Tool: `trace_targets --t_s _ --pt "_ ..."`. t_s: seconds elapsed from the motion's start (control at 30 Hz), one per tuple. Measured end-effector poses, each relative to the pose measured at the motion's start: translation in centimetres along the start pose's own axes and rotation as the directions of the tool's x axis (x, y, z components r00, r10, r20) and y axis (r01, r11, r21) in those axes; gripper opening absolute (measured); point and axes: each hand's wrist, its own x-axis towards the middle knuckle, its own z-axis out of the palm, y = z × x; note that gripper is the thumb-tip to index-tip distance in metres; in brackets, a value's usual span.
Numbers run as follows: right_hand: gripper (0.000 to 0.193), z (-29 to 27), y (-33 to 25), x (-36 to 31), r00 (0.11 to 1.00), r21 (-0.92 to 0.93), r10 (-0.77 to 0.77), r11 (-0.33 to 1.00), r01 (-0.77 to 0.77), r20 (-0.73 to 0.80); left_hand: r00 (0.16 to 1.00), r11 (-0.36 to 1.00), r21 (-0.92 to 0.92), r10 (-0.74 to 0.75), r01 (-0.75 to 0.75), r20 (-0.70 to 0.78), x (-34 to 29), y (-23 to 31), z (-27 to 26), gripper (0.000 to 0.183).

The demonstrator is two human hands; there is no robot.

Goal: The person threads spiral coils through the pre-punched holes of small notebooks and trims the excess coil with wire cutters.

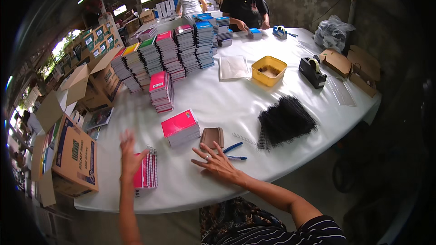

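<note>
A small packing workshop for stationery is shown. Tall stacks of spiral notebooks (168,54) are ranged across the upper middle of a white-covered bench (236,104), with a heap of black binding coils (285,120) at centre right and a tape dispenser (312,71) beyond it. Opened cardboard cartons (75,159) are piled along the left edge, and bare concrete walls are seen at the top.

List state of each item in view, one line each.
left hand: open, fingers spread, above a pink notebook stack
right hand: open, flat on the white table
pink notebook pile: lying flat, closed
brown wallet: closed
yellow tub: open, no lid
cardboard box: flaps open
black spiral bindings: heaped loose
</note>
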Motion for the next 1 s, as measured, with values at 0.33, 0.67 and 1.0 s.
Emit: trace_targets --t_s 0.33,0.67,1.0 --pt "0.043 0.8 6.5 -0.3 0.996 0.007 0.018 1.000 -0.019 0.085 0.957 0.964 0.215 0.096 -0.158 0.273 10.0 8.4 13.7 0.097" --pt "0.035 1.1 6.7 -0.7 1.000 0.017 -0.023 1.000 0.023 -0.021 0.917 0.936 0.208 0.201 -0.284 0.345 8.4 8.2 13.4 0.084" --pt "0.029 0.5 7.3 1.0 0.999 0.257 0.036 0.966 -0.034 -0.002 0.898 0.943 0.174 0.198 -0.284 0.392 8.6 5.5 11.7 0.076"
